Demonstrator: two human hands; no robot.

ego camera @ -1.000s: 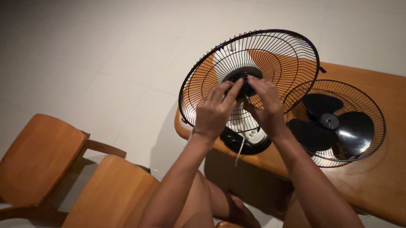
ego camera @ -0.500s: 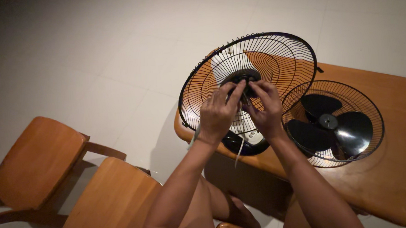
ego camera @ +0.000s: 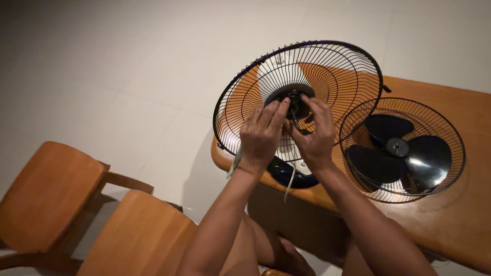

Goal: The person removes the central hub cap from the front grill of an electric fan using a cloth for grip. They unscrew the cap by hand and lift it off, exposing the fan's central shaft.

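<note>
A black wire rear fan grille (ego camera: 331, 72) stands tilted on the fan's white and black motor body (ego camera: 292, 169) at the near corner of a wooden table (ego camera: 474, 221). Both hands work at the grille's black centre hub (ego camera: 295, 99). My left hand (ego camera: 263, 134) pinches at the hub with its fingertips. My right hand (ego camera: 312, 131) grips the hub from the right side. Whatever small part sits between the fingers is hidden. A thin white cord (ego camera: 289, 186) hangs down from the fan body.
To the right on the table lies a second wire grille (ego camera: 450, 144) with a black three-blade propeller (ego camera: 403, 152) inside it. Two wooden chairs (ego camera: 41, 193) (ego camera: 133, 244) stand at the lower left on a pale tiled floor (ego camera: 112, 61). My knees show below the table edge.
Both hands have shifted slightly down and closer together on the hub, with the fingers curling around it. The grille has tilted a little to the left.
</note>
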